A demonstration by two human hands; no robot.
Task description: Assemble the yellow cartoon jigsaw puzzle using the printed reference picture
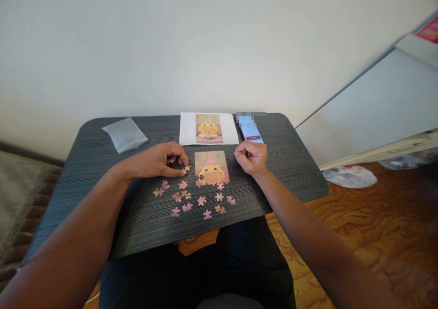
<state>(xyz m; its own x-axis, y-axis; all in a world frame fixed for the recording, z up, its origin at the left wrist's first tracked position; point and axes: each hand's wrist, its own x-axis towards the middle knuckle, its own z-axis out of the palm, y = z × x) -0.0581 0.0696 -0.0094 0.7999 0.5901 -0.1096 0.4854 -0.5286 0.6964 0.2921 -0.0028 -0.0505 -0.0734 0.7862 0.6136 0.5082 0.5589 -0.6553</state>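
My left hand (162, 159) pinches a small jigsaw piece (185, 169) between thumb and fingertips, just left of the partly joined jigsaw puzzle (211, 166). That puzzle shows a yellow figure with a pink top; its lower edge is ragged and a dark gap shows at its lower left. Another piece is partly hidden under the curled left fingers. Several loose jigsaw pieces (201, 201) lie scattered below the puzzle. To the right of the puzzle, my right hand (253, 157) rests closed on the table near the phone, and what its fingers may hold is hidden.
A white sheet with the printed reference picture (209, 128) lies behind the puzzle. Beside it is a phone (249, 128) with a lit screen. A clear plastic sleeve (125, 134) lies at the left of the dark table (284, 181), which stands against the wall.
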